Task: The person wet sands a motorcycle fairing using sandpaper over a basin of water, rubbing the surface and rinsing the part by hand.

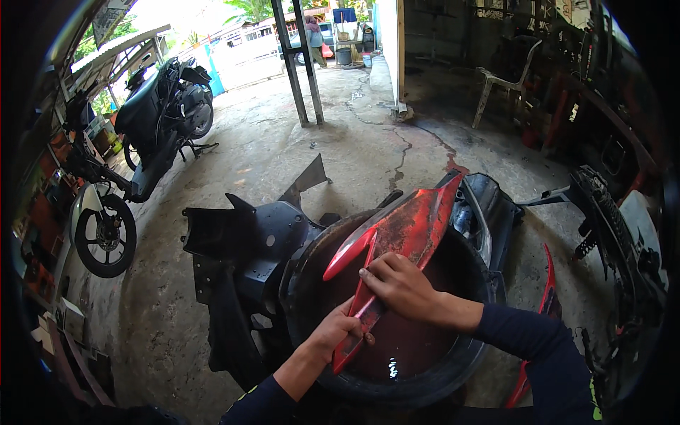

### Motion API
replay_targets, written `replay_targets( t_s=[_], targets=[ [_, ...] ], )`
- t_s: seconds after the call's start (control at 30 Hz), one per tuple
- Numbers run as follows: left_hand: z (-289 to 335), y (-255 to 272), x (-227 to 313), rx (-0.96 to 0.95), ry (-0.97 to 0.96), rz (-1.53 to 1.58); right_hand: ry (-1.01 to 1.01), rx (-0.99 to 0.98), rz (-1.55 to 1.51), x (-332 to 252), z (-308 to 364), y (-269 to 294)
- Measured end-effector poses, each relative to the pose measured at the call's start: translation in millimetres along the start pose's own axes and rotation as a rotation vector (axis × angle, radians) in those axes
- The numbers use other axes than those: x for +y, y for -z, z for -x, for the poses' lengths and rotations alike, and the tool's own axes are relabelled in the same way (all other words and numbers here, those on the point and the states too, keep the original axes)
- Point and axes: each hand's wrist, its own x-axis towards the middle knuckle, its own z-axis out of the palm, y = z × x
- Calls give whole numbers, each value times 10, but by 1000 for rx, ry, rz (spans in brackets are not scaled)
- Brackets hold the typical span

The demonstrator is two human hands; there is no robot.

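Observation:
A red motorcycle fairing panel (414,230), smeared with brown dirt, slants over a round black tub (312,283) of murky reddish water (418,340). My left hand (338,327) grips the panel's narrow lower end, fingers wrapped round its edge. Higher up, my right hand (400,287) is closed against the panel with the fingers curled over it; whether anything small lies under them is hidden. The panel's pointed far end reaches past the tub's far rim.
Black plastic body panels (262,230) lie left of the tub, and another dark panel (489,212) leans beyond it. A second red panel (549,283) lies at right, near a stripped motorcycle frame (602,219). A motorcycle (152,127), a metal post (297,64), a chair (506,81) and a distant person (314,42) stand farther off.

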Motion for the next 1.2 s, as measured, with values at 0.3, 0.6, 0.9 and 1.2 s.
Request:
replay_targets(
  t_s=[0.3,0.6,0.9,1.2],
  targets=[
    [-9,-36,-38,2,-3,-10,25,2,63,80,49,41],
    [28,-35,-100,21,0,-19,-31,-3,-16,63,103,102],
    [55,-32,-74,24,3,-31,-40,-4,29,122,60,64],
    [104,-13,-57,36,-6,-37,-26,14,-9,183,25,47]
  ],
)
